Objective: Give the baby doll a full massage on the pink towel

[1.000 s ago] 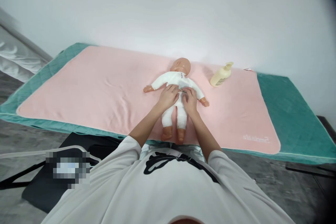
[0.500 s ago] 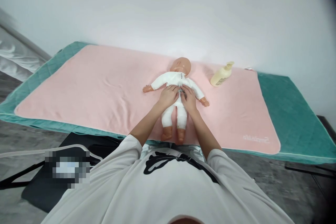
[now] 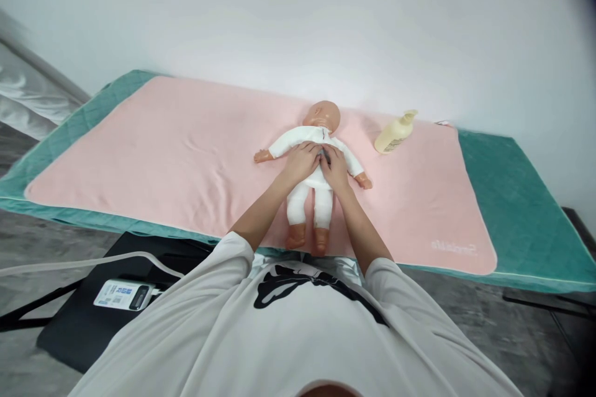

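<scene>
A baby doll (image 3: pixel 321 183) in a white suit lies stretched out on the pink mat (image 3: pixel 186 136), head toward the wall and feet toward me. Both of its arms are spread to the sides. My left hand (image 3: pixel 303 158) rests flat on the left half of its torso, fingers extended. On the right half lies my right hand (image 3: pixel 334 166), its fingers also laid along the cloth. The fingertips of the two hands come close together over the middle, where a small dark patch shows between them. What that patch is, I cannot make out.
A cream pump bottle (image 3: pixel 395 133) leans on the mat to the doll's right. Beneath the mat is a green padded cover (image 3: pixel 507 186) on the table. Below left, a white phone-like device (image 3: pixel 123 295) sits on a black chair (image 3: pixel 69 335), with a pale cable (image 3: pixel 125 255) nearby.
Both hands have slid a little up the doll's torso toward its head. The doll and the bottle stay in place.
</scene>
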Available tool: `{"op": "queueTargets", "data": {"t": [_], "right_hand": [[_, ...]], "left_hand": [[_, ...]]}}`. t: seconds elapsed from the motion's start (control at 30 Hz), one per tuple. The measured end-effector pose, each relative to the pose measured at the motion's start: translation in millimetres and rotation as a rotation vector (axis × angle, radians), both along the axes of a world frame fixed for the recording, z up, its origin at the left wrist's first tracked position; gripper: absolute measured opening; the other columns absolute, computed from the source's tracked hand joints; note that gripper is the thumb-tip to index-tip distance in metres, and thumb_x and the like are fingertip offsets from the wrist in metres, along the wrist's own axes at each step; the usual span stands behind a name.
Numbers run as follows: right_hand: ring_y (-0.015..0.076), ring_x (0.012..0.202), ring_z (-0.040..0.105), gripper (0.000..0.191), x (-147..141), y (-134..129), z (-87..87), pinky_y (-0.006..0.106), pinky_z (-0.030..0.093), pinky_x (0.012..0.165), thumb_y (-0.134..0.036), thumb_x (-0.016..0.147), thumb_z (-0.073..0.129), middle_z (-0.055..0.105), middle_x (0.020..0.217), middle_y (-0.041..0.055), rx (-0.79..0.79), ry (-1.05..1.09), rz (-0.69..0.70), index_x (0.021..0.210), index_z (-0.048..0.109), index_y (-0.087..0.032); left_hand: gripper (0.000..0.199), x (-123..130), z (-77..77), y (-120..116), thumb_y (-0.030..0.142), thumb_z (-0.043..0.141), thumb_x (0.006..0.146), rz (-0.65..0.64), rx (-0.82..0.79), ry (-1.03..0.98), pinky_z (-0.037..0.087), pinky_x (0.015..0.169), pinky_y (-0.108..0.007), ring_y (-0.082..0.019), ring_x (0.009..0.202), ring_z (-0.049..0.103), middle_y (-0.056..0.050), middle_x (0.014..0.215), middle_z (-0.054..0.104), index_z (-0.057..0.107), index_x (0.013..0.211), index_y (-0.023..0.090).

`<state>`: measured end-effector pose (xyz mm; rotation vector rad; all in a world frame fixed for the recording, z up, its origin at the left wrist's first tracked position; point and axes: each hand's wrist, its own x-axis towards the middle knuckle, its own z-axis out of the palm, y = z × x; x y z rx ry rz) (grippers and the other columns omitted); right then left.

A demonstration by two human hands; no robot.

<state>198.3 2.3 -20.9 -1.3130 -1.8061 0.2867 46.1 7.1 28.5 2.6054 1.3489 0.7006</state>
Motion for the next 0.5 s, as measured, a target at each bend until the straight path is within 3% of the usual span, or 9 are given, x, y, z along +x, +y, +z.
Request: {"op": "queueTargets", "data": {"t": [0.23,0.5], "right_hand": [[0.0261,0.123,0.057,0.036,1.2,3.4,-5.1,0.049,0.042,0.112,-0.028,0.094,0.040,0.065,0.129,0.0140,-0.040,0.005,0.013,0.121,0.061,-0.017],[0.0249,0.123,0.056,0.037,0.9,7.2,-3.2,0.048,0.041,0.113,-0.030,0.096,0.037,0.064,0.128,0.0135,-0.019,0.026,0.012,0.120,0.062,-0.018]], "left_hand": [[0.033,1.4,-7.1,4.0,0.018,0.045,0.093,0.017,-0.006,0.025,0.044,0.104,-0.042,-0.027,0.120,0.057,-0.012,0.121,0.068,0.063,0.120,0.012],[0.032,1.1,-1.2,8.7,0.020,0.045,0.095,0.016,0.013,0.046,0.043,0.101,-0.043,-0.028,0.118,0.057,-0.013,0.119,0.069,0.064,0.119,0.013]]}}
